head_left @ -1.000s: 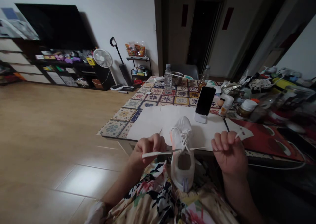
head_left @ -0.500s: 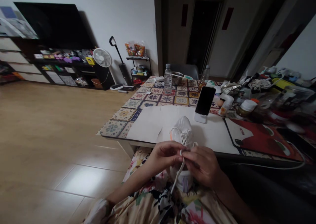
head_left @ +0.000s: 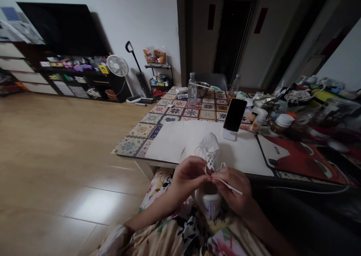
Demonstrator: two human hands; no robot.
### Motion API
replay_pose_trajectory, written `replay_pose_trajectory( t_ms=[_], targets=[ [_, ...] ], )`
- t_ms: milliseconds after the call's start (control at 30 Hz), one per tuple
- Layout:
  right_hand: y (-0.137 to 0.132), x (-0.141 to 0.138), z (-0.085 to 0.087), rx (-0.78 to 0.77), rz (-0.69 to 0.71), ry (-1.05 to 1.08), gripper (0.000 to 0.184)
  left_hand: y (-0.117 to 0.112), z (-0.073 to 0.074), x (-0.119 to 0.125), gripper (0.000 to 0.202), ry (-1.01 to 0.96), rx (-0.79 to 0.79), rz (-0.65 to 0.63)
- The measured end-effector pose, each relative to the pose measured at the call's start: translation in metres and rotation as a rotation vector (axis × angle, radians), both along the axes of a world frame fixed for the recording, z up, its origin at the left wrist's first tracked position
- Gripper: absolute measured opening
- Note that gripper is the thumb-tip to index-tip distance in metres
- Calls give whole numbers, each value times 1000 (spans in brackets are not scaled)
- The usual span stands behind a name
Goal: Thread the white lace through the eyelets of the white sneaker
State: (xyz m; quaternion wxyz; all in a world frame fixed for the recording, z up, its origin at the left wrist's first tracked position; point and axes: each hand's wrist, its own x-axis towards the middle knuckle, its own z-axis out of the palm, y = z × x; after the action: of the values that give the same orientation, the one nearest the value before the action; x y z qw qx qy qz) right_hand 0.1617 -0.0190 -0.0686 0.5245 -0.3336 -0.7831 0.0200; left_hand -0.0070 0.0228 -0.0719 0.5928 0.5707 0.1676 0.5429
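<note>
A white sneaker [head_left: 209,145] rests with its toe on the white board and its heel towards my lap. Above its opening, my left hand [head_left: 190,177] pinches a white shoelace [head_left: 229,186] between thumb and fingers. My right hand [head_left: 235,186] is closed on the same lace, close beside the left fingertips. The lace's free end sticks out to the right across the right hand. Further up the shoe, the lacing is crisscrossed over the tongue. Both hands hide the middle of the shoe.
A phone on a white stand [head_left: 234,116] is just beyond the shoe on the white board [head_left: 172,139]. A plastic bottle [head_left: 192,92] and a metal bowl [head_left: 202,90] stand farther back. At right lie a red patterned mat [head_left: 299,160], jars and clutter.
The lace end, which hung down to the left over the heel, now points right across my right hand. Both hands stay over the shoe with only small shifts.
</note>
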Motion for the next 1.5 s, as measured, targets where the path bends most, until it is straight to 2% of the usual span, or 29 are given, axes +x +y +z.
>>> replay_pose_trajectory(
  t_ms=[133,267,367,433,567,733,867,967,1033,1100,1167,1233,1300,1367,1433,1500],
  targets=[
    [0,-2,-4,-141,41,127,19,-4,-1,1,73,-31,-48,-57],
    [-1,-6,-11,-254,-30,308,16,-7,-8,1,86,-46,21,-140],
    [-2,-6,-11,-256,-77,364,8,-7,-12,0,84,-41,78,-150],
    [-2,-3,-7,-245,-22,261,5,-7,-12,1,81,-55,101,-121],
    [-1,1,2,-203,103,43,14,-7,-7,2,76,-78,119,-28],
    [5,-1,-1,-145,60,-10,8,-7,-3,1,62,17,9,-32],
    [6,-1,-6,-24,34,-21,8,-4,3,-1,38,94,-97,-87],
    [3,3,-7,72,30,-77,15,0,8,-2,29,166,-85,-86],
    [1,5,-7,71,37,-41,19,2,9,-3,28,213,-63,-84],
    [1,5,-6,-5,66,106,12,6,8,-3,27,228,-90,-80],
    [5,5,-5,-109,136,362,10,11,4,-3,26,148,-176,-37],
    [11,8,-4,-223,231,657,23,20,0,-4,27,-51,-289,-1],
    [19,17,-4,-355,315,864,32,31,-3,-9,29,-274,-392,-22],
    [28,34,-7,-482,388,925,37,42,-5,-18,27,-408,-459,-88],
    [35,54,-12,-545,430,887,42,52,-7,-30,22,-427,-476,-145],
    [40,72,-20,-601,464,719,51,59,-9,-39,23,-381,-427,-151]
  ],
)
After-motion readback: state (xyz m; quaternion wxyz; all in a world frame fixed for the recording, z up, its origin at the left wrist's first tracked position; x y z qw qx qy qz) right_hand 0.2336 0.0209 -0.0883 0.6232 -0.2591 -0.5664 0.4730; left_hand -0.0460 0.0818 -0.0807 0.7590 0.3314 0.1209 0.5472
